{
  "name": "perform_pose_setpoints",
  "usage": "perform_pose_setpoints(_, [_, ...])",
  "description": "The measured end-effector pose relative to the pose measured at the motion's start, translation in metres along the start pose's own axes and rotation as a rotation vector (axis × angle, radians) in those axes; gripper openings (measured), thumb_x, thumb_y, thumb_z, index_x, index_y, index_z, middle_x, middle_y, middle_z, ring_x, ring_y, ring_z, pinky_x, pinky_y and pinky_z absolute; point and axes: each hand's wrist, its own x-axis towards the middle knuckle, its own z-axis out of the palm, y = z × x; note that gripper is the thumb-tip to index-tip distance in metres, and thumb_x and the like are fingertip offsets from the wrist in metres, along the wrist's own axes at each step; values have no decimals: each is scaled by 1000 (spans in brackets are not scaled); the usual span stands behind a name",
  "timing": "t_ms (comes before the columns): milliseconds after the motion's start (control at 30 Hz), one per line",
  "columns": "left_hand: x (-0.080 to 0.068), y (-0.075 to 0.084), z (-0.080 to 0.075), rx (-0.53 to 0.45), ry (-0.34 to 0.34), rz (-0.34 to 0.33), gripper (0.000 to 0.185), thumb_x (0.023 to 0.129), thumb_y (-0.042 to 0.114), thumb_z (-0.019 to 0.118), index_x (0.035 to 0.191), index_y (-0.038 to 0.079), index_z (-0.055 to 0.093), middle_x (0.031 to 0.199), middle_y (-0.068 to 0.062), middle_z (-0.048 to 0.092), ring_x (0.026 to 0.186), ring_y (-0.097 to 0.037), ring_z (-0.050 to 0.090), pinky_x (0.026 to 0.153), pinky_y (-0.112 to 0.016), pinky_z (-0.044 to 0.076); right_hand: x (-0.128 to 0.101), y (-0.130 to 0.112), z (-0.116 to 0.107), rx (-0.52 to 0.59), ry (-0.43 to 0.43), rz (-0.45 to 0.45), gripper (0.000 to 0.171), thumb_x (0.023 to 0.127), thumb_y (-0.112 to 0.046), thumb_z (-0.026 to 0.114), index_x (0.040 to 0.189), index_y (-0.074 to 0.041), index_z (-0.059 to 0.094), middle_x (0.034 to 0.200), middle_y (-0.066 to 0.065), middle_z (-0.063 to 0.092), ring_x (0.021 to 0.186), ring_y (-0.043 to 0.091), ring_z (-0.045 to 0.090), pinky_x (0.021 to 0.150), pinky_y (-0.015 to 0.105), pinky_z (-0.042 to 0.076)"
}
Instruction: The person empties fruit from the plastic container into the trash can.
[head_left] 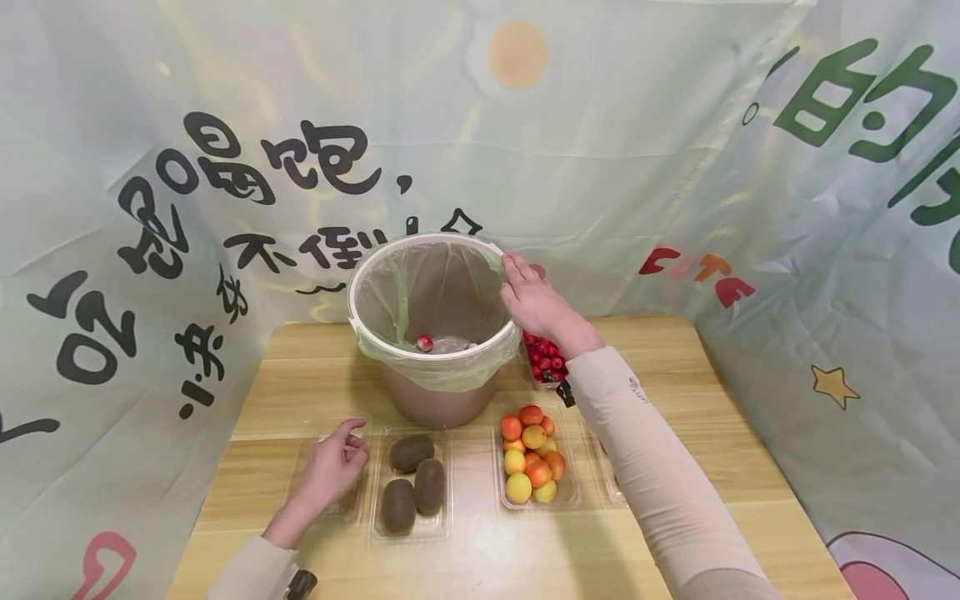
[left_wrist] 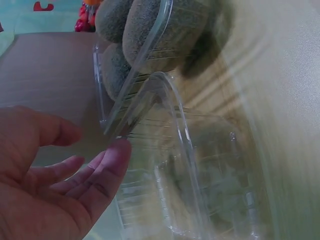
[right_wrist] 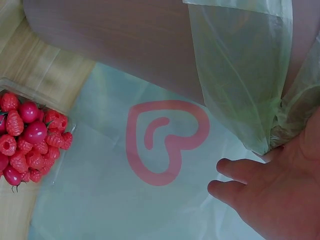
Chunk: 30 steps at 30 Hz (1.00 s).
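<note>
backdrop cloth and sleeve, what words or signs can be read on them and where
"CUTE": red and orange letters on the backdrop, right of the bin, partly creased.
Large black Chinese characters on the backdrop's left panel: cut off and folded, not surely readable.
Large green Chinese characters at upper right: cut by the frame edge.
Small print on the right sleeve: too small to read.
Red heart sign on the cloth: no text.

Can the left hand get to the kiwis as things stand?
Probably yes. The left hand rests at an empty clear tray, fingers loose and holding nothing. The kiwis lie in the open tray right beside it, with no lid over them and nothing between. The right hand is away at the bin rim.
</note>
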Motion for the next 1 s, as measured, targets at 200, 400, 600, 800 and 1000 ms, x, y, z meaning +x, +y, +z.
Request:
perform_pose_setpoints(200, [0, -2, 5, 36, -16, 6, 49, 94, -1, 66, 142, -5, 57, 102, -14, 75, 80, -17, 72, 62, -23, 55, -1, -1, -1, 7, 8, 0, 66, 112, -32, 26, 169, -5, 9, 178, 16, 8, 165, 34, 10, 132, 59, 18])
perform_pose_setpoints(400, [-2, -7, 11, 101, -7, 54, 51, 91, -4, 66, 141, -7, 57, 97, -13, 72, 72, -12, 66, 62, -24, 53, -1, -1, -1, 5, 6, -1, 66, 111, -32, 25, 169, -5, 8, 178, 16, 7, 165, 35, 10, 133, 58, 17])
perform_pose_setpoints(600, [-4, -6, 20, 176, 123, 206, 50, 84, -9, 71, 133, -9, 63, 86, -9, 68, 67, -8, 57, 59, -24, 52, -1, -1, 0, 6, 9, -3, 66, 111, -32, 25, 169, -5, 9, 178, 16, 8, 165, 34, 10, 132, 58, 19])
perform_pose_setpoints(800, [-1, 2, 30, 193, 151, 253, 41, 81, -9, 72, 122, -6, 69, 73, 1, 63, 65, -6, 55, 58, -24, 53, -2, -1, 0, 6, 10, -5, 66, 112, -32, 25, 169, -4, 8, 178, 16, 8, 165, 34, 10, 133, 57, 19])
perform_pose_setpoints(1000, [0, 6, 34, 230, 104, 202, 40, 81, -6, 72, 121, -5, 71, 73, 2, 60, 65, -7, 52, 59, -25, 50, -2, -1, 0, 15, -1, 3, 66, 112, -33, 25, 170, -6, 7, 179, 15, 6, 166, 33, 8, 133, 57, 17])
